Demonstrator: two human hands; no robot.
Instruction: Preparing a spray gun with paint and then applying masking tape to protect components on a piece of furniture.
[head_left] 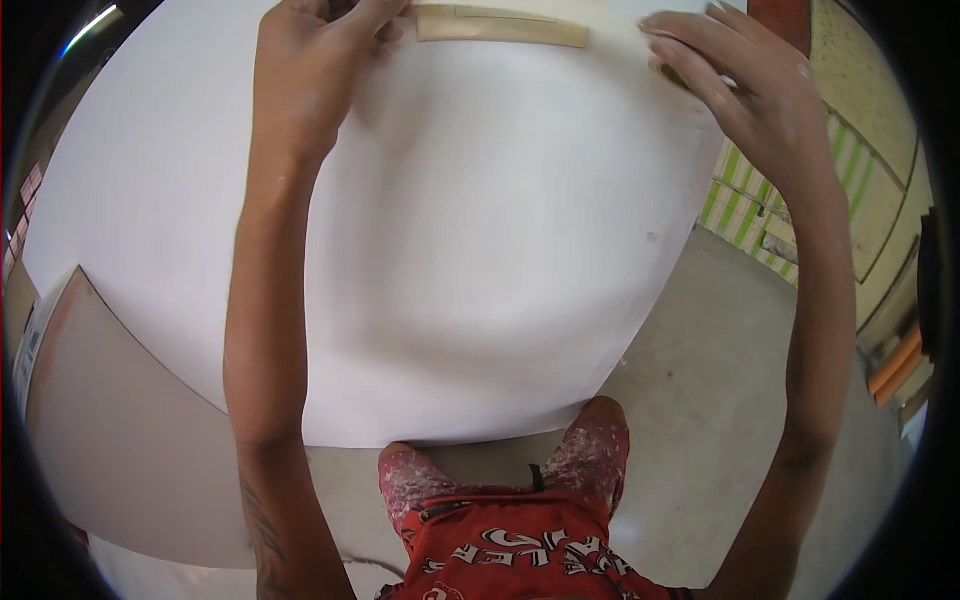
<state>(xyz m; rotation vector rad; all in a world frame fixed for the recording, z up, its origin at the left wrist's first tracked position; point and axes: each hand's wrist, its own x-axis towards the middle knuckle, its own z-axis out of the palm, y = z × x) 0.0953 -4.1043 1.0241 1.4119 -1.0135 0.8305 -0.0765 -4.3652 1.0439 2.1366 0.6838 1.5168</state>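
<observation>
A large white sheet or panel (480, 220) spreads out in front of me, sloping away from my knees. Near its far edge lies a short tan strip, like masking tape (500, 28), with a thin line along its upper part. My left hand (315, 70) is at the strip's left end, fingers curled together; whatever is between them is hidden. To the right of the strip is my right hand (745, 80), its fingers bent around a small tan roll, seemingly tape (672, 72). Only the roll's curved edge shows under the fingers.
A grey-brown board (140, 430) leans at the lower left, partly behind the white panel. Grey concrete floor (690, 400) shows on the right. Beyond it are a green-and-white striped surface (738, 205), a pale wall (870, 90) and orange objects (897, 362).
</observation>
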